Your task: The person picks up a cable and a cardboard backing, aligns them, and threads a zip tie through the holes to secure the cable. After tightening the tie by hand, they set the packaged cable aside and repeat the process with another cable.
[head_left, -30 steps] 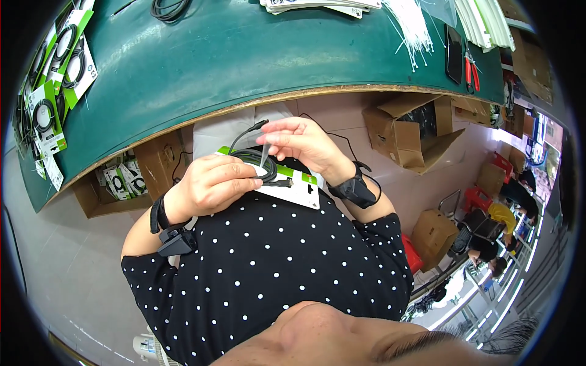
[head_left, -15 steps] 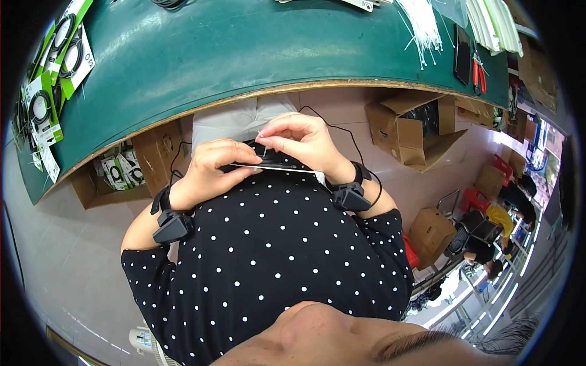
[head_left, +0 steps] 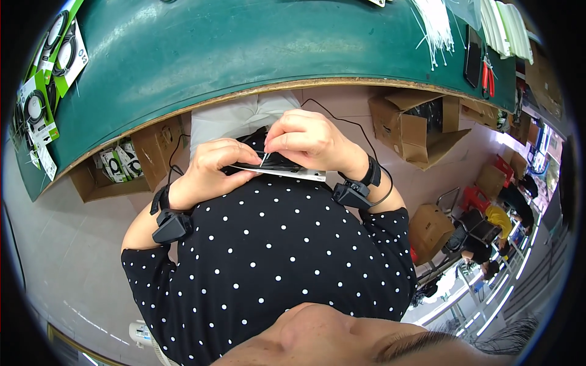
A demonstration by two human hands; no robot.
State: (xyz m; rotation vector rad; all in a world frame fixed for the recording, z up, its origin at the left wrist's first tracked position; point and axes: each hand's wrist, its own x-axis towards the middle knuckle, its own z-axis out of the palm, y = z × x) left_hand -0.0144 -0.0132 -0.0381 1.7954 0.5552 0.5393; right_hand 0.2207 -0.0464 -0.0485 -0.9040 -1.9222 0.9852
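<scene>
Close to my body, in front of the bench edge, my left hand (head_left: pixel 210 166) is closed on the left end of a white card (head_left: pixel 310 175). A black coiled cable (head_left: pixel 282 163) lies against the card's far side, partly hidden by my fingers. My right hand (head_left: pixel 312 139) pinches a thin white cable tie (head_left: pixel 264 158), which stands up beside the left fingertips at the cable. Where the tie passes through the card or round the cable is too small to make out.
On the green bench (head_left: pixel 232 49) lie carded black cables (head_left: pixel 36 107) at the left. White cable ties (head_left: pixel 434 27), a black phone (head_left: pixel 472 58) and red-handled pliers (head_left: pixel 488 79) are at the right. Cardboard boxes (head_left: pixel 415 131) stand below the bench; people sit far right.
My right hand has shifted slightly right and tilted, its fingertips now lower on the white tie. The card has turned, showing more of its white face. My left hand stays nearly still.
</scene>
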